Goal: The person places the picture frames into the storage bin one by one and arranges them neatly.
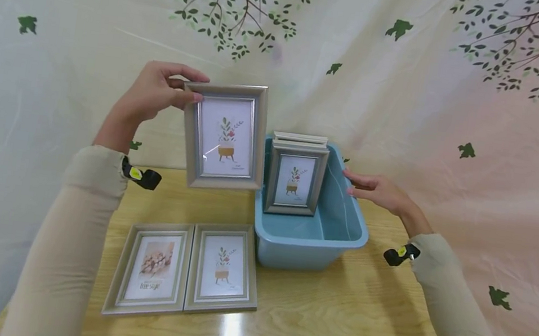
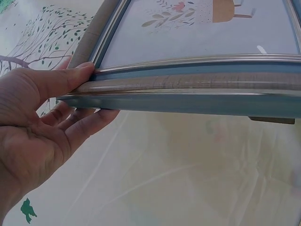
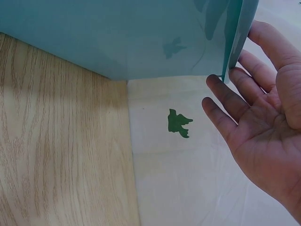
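My left hand [image 1: 157, 92] pinches a picture frame [image 1: 226, 137] by its upper left corner, thumb on the front and fingers behind. The frame hangs in the air left of a blue plastic bin [image 1: 307, 247] and shows a plant-in-a-pot print. In the left wrist view, the thumb [image 2: 77, 77] presses the frame's border [image 2: 188, 84]. My right hand [image 1: 378, 194] touches the bin's right rim with its fingers fairly straight; the right wrist view shows the fingertips at the rim [image 3: 240, 37]. Inside the bin, a picture frame [image 1: 295, 180] leans upright in front of others.
Two picture frames lie side by side on the wooden table [image 1: 310, 326], left of the bin: one with a "free style" print [image 1: 154, 269], one with a plant print [image 1: 223, 267]. A pale cloth backdrop [image 1: 342, 41] with printed leaves hangs behind the table.
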`<state>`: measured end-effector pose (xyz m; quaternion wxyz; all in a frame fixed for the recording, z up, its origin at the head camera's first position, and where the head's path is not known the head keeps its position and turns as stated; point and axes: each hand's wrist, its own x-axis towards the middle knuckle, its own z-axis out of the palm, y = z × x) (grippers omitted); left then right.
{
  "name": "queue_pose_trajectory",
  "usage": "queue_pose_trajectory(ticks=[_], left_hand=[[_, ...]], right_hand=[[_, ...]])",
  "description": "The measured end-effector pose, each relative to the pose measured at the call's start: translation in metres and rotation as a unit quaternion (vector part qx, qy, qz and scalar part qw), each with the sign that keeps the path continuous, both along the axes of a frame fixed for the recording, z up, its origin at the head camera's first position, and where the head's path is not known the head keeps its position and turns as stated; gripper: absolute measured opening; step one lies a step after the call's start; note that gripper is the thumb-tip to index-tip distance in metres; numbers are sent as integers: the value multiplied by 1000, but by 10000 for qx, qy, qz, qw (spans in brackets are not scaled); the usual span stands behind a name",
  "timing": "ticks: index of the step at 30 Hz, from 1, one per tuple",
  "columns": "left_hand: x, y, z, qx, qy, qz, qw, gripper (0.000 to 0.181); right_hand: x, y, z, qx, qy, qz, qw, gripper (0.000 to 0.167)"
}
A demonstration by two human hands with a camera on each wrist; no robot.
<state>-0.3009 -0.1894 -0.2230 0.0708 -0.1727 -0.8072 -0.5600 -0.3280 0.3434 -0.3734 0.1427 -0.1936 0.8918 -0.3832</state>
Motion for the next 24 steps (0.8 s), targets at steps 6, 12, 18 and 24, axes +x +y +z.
queue_pose_trajectory(ticks=[6, 12, 18, 24], left_hand=[[-5, 18, 0, 240, 186, -186, 9994, 31], [-10, 37, -2, 656, 308, -369, 9967, 29], [-16, 57, -3, 816, 499, -503, 9941, 28], [-21, 81, -9, 874, 752, -586, 9916, 27]], right_hand=[[-1, 1, -1, 70, -1, -72, 9999, 64], [1, 1, -3, -7, -30, -36, 10000, 63], [0, 1, -4, -72, -32, -53, 10000, 63], [-1, 2, -3, -77, 18, -39, 10000, 61]])
